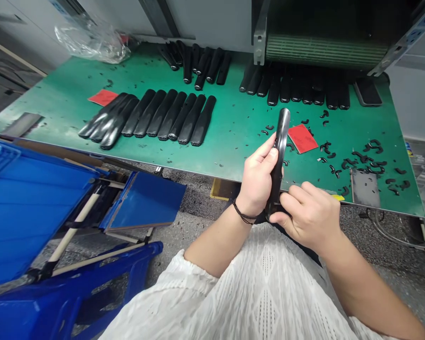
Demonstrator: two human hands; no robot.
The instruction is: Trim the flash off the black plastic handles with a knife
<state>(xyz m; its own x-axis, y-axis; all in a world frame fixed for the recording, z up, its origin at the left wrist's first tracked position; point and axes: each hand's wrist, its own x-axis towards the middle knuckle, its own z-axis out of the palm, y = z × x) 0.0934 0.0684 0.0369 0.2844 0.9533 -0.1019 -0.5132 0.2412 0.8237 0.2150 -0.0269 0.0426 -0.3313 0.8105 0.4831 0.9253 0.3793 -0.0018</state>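
My left hand [258,177] is wrapped around a long, glossy black plastic part [282,130], flared at one end, and holds it tilted upright over the table's front edge. At the part's lower end, my right hand [310,212] is closed with thumb and forefinger against it. Whatever sits inside the right fist is mostly hidden. A small yellow tip [337,197] shows beside its knuckles; whether it belongs to something held, I cannot tell. Beyond the hands lie a red square pad [302,138] and curved black scraps [373,165].
Similar black parts lie in a row at the left [166,115], in a heap at the back [198,63] and in a row at the back right [295,89]. A phone [367,92] rests at the right. Blue bins [31,203] stand left, below the green table [233,115].
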